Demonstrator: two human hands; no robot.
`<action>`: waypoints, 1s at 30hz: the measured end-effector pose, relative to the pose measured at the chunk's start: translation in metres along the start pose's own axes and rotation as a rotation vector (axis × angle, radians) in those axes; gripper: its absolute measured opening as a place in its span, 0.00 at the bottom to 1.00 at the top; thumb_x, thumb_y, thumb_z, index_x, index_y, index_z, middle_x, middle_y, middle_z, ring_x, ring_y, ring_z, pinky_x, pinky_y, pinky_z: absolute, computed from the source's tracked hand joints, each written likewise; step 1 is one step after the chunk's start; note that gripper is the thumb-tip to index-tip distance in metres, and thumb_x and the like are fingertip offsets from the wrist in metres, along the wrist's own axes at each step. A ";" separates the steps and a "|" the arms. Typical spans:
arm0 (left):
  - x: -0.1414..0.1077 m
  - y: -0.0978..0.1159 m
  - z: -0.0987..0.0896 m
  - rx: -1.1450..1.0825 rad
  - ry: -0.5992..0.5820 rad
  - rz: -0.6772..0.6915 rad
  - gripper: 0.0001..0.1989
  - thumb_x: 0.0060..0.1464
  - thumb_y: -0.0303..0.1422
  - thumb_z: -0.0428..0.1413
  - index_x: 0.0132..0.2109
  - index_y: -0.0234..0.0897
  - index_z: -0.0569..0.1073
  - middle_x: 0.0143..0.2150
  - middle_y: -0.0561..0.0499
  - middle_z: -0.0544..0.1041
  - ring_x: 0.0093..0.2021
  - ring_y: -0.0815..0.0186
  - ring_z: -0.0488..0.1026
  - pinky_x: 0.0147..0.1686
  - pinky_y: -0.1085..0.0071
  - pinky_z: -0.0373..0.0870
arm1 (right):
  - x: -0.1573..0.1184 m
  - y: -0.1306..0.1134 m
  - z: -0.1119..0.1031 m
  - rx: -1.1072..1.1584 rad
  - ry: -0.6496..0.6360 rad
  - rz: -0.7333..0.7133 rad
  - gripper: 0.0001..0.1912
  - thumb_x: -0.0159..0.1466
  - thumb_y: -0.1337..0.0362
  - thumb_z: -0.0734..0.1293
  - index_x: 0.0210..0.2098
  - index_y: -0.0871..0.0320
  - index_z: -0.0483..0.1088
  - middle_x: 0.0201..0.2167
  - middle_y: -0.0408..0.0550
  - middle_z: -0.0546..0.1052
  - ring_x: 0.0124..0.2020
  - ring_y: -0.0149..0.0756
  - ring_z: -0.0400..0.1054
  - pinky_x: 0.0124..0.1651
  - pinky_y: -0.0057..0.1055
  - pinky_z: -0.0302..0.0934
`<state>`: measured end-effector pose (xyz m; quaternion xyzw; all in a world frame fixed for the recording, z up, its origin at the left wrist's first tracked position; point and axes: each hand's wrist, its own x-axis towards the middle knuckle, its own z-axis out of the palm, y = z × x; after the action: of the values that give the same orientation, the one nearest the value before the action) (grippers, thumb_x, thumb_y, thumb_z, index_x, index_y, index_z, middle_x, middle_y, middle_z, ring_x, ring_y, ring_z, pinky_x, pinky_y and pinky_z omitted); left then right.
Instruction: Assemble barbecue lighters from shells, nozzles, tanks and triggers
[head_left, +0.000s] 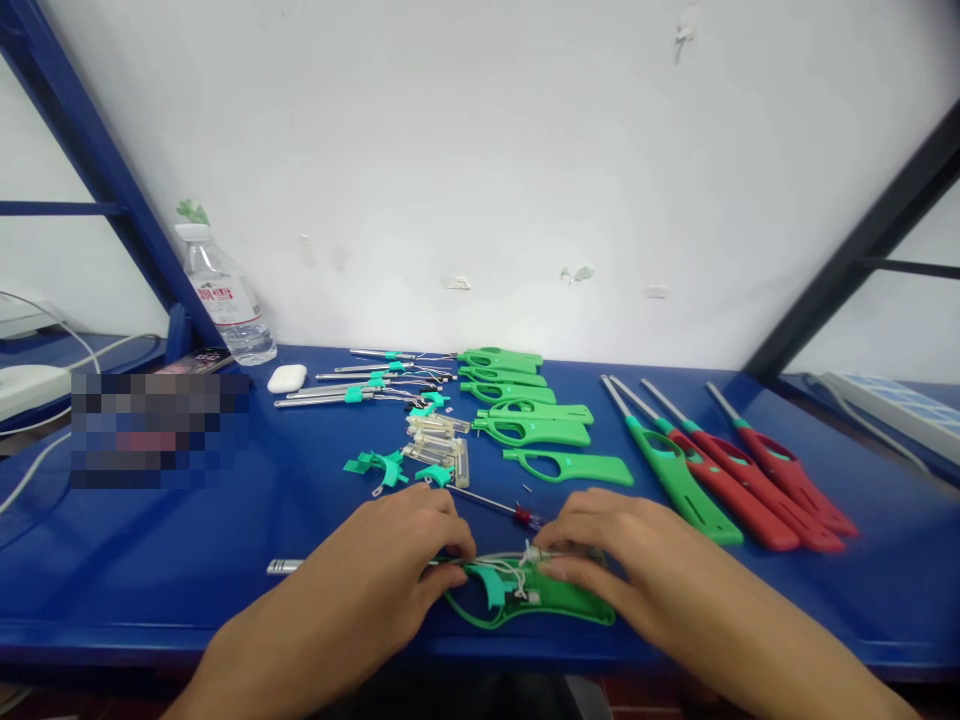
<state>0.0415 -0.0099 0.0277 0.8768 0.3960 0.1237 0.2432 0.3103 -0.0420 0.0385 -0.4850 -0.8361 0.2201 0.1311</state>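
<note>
A screwdriver [523,516], clear tubes [462,465] and green shells [592,468] lie farther back; a capped bottle [229,305] holds clear liquid. At the surface's [150,560] front, an open casing [577,600] cradles wires [517,562], left grip [459,560] pinching its neck, right grip [546,555] closed on a clear part [533,552].

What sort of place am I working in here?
Probably a workbench for small assembly or repair: an open green lighter shell is being handled, a screwdriver lies beyond it, and similar green shells sit in a row on the blue tabletop.
</note>
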 end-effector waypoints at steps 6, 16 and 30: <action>0.002 0.000 0.005 0.017 0.025 -0.023 0.09 0.63 0.25 0.61 0.38 0.46 0.80 0.40 0.59 0.80 0.40 0.65 0.76 0.40 0.69 0.63 | -0.002 -0.001 0.002 0.022 0.022 0.016 0.07 0.75 0.60 0.69 0.45 0.49 0.81 0.43 0.40 0.84 0.46 0.39 0.77 0.51 0.33 0.64; 0.001 0.003 0.006 0.069 0.012 -0.055 0.11 0.64 0.25 0.56 0.34 0.42 0.76 0.38 0.55 0.78 0.35 0.65 0.74 0.35 0.67 0.60 | -0.003 -0.001 0.003 0.011 0.029 0.044 0.08 0.74 0.60 0.69 0.46 0.49 0.82 0.44 0.42 0.84 0.46 0.41 0.78 0.51 0.34 0.65; -0.006 0.014 0.008 0.142 0.015 -0.030 0.11 0.67 0.25 0.54 0.39 0.43 0.77 0.41 0.53 0.79 0.37 0.61 0.75 0.38 0.66 0.63 | -0.003 -0.005 0.003 0.042 0.013 0.083 0.03 0.71 0.64 0.73 0.43 0.48 0.80 0.41 0.39 0.83 0.44 0.39 0.78 0.48 0.32 0.65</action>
<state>0.0498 -0.0250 0.0283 0.8848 0.4187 0.0985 0.1793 0.3066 -0.0475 0.0379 -0.5177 -0.8097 0.2398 0.1376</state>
